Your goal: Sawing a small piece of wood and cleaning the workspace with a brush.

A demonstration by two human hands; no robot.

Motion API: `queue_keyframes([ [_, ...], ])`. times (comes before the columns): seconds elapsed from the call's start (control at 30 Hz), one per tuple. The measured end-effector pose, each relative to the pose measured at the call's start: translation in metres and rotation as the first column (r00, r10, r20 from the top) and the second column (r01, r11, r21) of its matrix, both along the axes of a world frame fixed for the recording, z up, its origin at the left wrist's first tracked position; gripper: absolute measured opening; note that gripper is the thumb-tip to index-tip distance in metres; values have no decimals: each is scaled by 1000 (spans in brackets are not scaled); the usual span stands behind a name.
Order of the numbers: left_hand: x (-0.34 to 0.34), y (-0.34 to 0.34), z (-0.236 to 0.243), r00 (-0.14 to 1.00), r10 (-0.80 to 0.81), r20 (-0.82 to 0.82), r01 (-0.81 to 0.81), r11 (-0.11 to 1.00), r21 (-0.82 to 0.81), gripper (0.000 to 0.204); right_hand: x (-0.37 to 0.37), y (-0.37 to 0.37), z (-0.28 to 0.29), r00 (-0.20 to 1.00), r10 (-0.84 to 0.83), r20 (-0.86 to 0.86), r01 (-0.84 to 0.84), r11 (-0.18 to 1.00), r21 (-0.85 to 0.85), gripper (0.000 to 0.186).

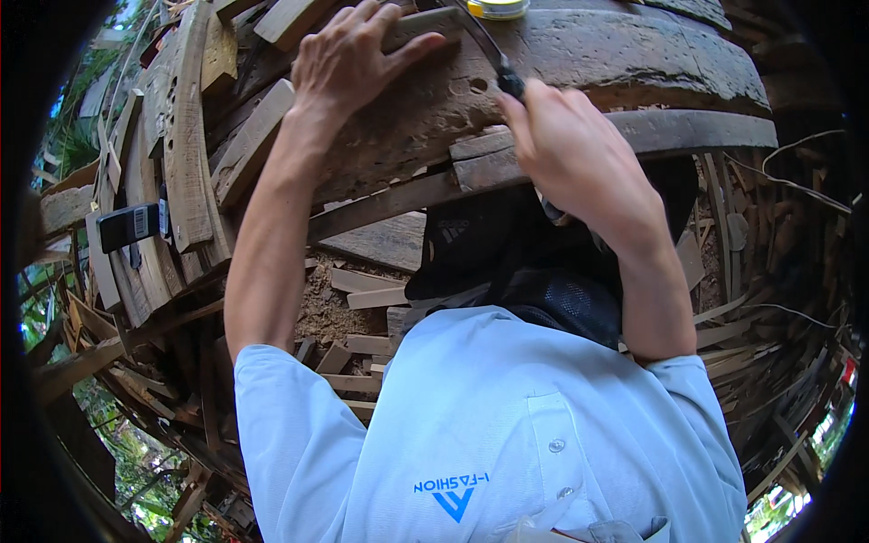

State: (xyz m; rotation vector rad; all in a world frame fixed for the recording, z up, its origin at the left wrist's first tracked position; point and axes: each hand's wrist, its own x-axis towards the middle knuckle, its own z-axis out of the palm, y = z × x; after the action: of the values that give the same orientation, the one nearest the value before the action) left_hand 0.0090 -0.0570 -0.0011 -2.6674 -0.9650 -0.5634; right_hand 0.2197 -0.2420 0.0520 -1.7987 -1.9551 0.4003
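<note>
My left hand [348, 59] lies over a short piece of wood [418, 27] on the thick, worn workbench plank [625, 45], its thumb stretched along the wood's near side. The ends of its fingers are near the top edge of the view. My right hand [579, 149] is closed around the black handle [510, 81] of a tool with a thin, curved metal blade [484, 38]. This blade runs up past the right end of the wood piece; its tip is out of view, so its exact kind is unclear.
A round yellow object [498, 8] sits at the plank's far side. Several wooden boards [186, 136] lean at the left, with a black labelled device [128, 227] among them. Offcuts [367, 290] litter the ground below, and stacked wood strips [787, 299] fill the right side.
</note>
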Motion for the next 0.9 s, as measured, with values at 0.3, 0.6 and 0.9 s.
queue_keyframes([
  [0.3, -9, 9, -1, 999, 53, -9, -53, 999, -4, 73, 2, -14, 3, 995, -64, -80, 44, 971, -233, 40],
  [0.6, -2, 2, 2, 994, 101, -31, -103, 992, -70, 73, -2, 5, -11, 998, 2, -69, -7, 998, -69, 40],
  [0.9, -5, 10, 0, 993, 116, -30, -119, 986, -121, 78, 1, 31, -3, 984, -18, -179, -13, 986, -169, 41],
])
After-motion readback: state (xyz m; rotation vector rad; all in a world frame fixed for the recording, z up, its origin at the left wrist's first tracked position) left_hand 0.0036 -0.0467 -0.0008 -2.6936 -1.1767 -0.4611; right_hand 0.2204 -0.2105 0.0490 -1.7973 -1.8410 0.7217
